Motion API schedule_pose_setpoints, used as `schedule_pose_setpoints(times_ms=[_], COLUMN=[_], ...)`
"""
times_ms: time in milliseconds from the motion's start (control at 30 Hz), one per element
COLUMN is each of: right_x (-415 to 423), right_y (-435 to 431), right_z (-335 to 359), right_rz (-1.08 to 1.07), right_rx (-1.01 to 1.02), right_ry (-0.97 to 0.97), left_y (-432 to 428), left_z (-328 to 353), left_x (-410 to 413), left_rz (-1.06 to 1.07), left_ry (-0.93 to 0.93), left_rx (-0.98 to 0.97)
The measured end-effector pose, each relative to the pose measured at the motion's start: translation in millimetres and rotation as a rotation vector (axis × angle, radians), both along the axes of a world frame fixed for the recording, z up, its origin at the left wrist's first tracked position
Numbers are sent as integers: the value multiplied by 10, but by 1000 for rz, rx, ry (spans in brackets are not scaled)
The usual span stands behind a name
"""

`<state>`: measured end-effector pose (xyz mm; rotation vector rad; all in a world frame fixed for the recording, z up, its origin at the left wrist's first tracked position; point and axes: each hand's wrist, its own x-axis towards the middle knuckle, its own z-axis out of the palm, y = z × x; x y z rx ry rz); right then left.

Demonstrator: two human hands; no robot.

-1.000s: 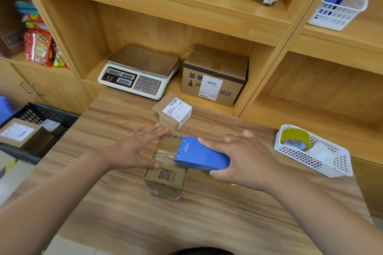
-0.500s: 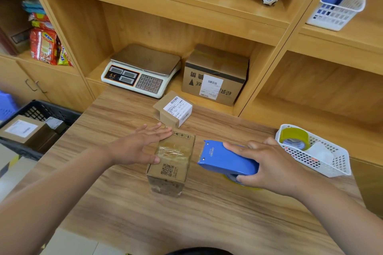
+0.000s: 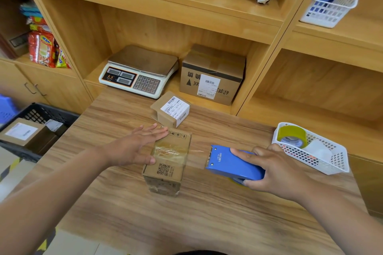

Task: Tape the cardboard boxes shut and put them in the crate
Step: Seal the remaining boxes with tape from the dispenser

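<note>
- Cardboard box (image 3: 168, 159) upright on the table (image 3: 207, 213), clear tape (image 3: 170, 152) across its top, a strip stretching right to the dispenser (image 3: 234, 164).
- Left hand (image 3: 134, 149) flat, fingers spread, pressed on the box's left top edge.
- Right hand (image 3: 273, 174) wrapped tight round the blue dispenser, just right of the box.
- Second box (image 3: 172, 109) behind, labelled.
- Black crate (image 3: 31, 114) far left, boxes inside.

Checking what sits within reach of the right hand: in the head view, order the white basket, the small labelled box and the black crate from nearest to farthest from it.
1. White basket: just right of the right hand.
2. Small labelled box: ahead and to the left, on the table.
3. Black crate: far left, off the table.
</note>
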<state>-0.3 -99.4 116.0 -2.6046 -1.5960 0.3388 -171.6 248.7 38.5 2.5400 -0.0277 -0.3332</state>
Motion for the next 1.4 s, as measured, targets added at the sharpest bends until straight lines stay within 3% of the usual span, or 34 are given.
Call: schedule_pose_setpoints(times_ms=[400, 667, 1233, 1400], right_x=[2, 139, 152, 122], right_y=[49, -35, 60, -102], right_z=[446, 63, -514, -399], right_rz=[60, 67, 26, 19], right_rx=[180, 56, 43, 27], right_ry=[-27, -52, -23, -64], left_y=[-22, -44, -181, -348], left_z=[32, 39, 105, 204], left_x=[-1, -4, -36, 68], left_rz=[10, 13, 67, 72], left_ry=[-20, -6, 7, -124], left_rx=[-27, -35, -69, 95])
